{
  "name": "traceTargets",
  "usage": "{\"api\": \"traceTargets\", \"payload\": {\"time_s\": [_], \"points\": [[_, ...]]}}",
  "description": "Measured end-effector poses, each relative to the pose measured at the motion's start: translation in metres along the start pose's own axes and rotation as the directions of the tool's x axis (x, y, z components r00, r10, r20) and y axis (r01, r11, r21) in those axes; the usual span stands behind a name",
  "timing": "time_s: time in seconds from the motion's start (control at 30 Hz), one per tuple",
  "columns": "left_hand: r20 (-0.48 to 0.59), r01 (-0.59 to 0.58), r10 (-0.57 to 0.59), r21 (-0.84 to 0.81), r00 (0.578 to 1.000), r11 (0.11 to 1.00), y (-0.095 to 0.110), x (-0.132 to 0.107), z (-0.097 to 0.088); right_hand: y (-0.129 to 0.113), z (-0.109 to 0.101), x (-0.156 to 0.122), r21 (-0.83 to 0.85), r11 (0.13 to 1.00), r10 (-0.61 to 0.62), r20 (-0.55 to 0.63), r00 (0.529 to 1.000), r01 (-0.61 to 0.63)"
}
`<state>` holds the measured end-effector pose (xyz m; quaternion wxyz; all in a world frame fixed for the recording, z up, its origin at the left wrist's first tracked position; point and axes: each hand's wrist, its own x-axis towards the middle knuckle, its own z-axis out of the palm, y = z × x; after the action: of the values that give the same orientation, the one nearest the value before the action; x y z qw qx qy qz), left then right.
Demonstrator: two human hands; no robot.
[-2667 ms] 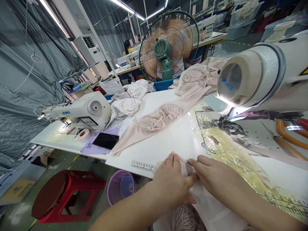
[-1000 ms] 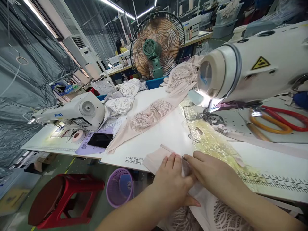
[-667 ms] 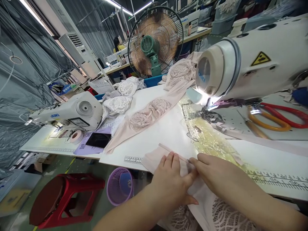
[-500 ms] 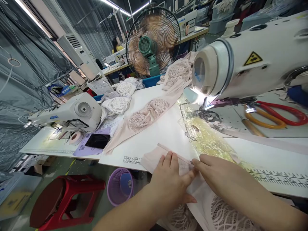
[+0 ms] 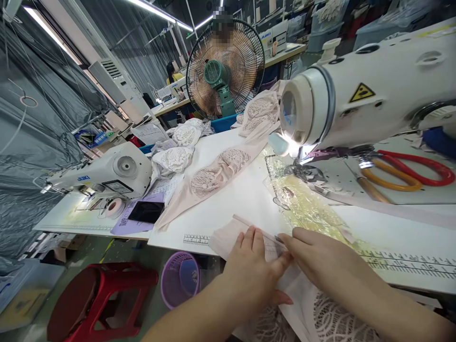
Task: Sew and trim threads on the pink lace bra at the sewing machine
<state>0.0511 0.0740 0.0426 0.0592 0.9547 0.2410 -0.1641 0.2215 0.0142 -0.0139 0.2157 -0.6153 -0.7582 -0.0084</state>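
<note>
A pale pink bra with lace cups (image 5: pixel 338 316) hangs over the table's front edge, its plain wing (image 5: pixel 226 235) lying on the white top. My left hand (image 5: pixel 249 266) lies on this wing, fingers spread and pressing it down, its index finger close to my right fingertips. My right hand (image 5: pixel 306 247) is closed in a pinch at the wing's edge seam. A small dark pointed tip (image 5: pixel 279 239) sticks out from its fingers; the rest of that tool is hidden in the hand.
A sewing machine head (image 5: pixel 320 104) overhangs the right side, with red-and-orange-handled scissors (image 5: pixel 420 168) beyond. Another pink bra (image 5: pixel 217 173) and white lace pieces (image 5: pixel 174 159) lie behind. A phone (image 5: pixel 146 212) is at left; below stand a purple basket (image 5: pixel 167 280) and red stool (image 5: pixel 103 299).
The view has shifted slightly. My right hand has moved a little left along the wing's edge, and the dark tip shows more. My left hand stays on the fabric.
</note>
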Motion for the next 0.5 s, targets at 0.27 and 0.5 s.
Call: {"api": "traceTargets", "payload": {"time_s": [0.27,0.5], "points": [[0.005,-0.005,0.005,0.001,1.0,1.0,-0.001,0.002,0.002,0.001,-0.001,0.002,0.001,1.0,-0.006,0.06,0.998,0.006],[-0.019,-0.002,0.002,0.016,1.0,1.0,-0.001,0.002,0.006,0.005,-0.01,-0.012,-0.021,0.999,-0.039,0.074,0.996,0.041]]}}
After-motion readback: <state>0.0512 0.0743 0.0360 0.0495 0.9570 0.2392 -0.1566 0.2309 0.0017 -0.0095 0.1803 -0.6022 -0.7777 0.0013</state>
